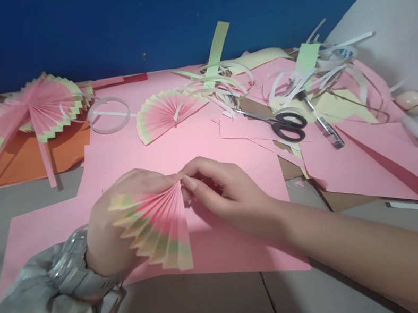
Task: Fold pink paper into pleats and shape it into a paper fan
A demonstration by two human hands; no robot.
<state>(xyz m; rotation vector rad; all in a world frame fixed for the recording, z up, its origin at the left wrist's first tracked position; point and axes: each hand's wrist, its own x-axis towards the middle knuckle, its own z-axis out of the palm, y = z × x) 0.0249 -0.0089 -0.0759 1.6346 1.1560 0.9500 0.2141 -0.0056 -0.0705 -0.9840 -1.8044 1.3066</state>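
Observation:
A small pleated paper fan, pink with green and yellow edges, is spread out between both hands over a pink sheet. My left hand sits behind the fan and holds it, fingers curled. A silver watch and a grey scrunchie are on that wrist. My right hand pinches the fan's narrow point, thumb and fingers closed on it.
Another half fan lies further back. A larger finished fan rests on orange paper at the far left. A tape ring, black scissors, a pen and curled paper strips lie at the back right.

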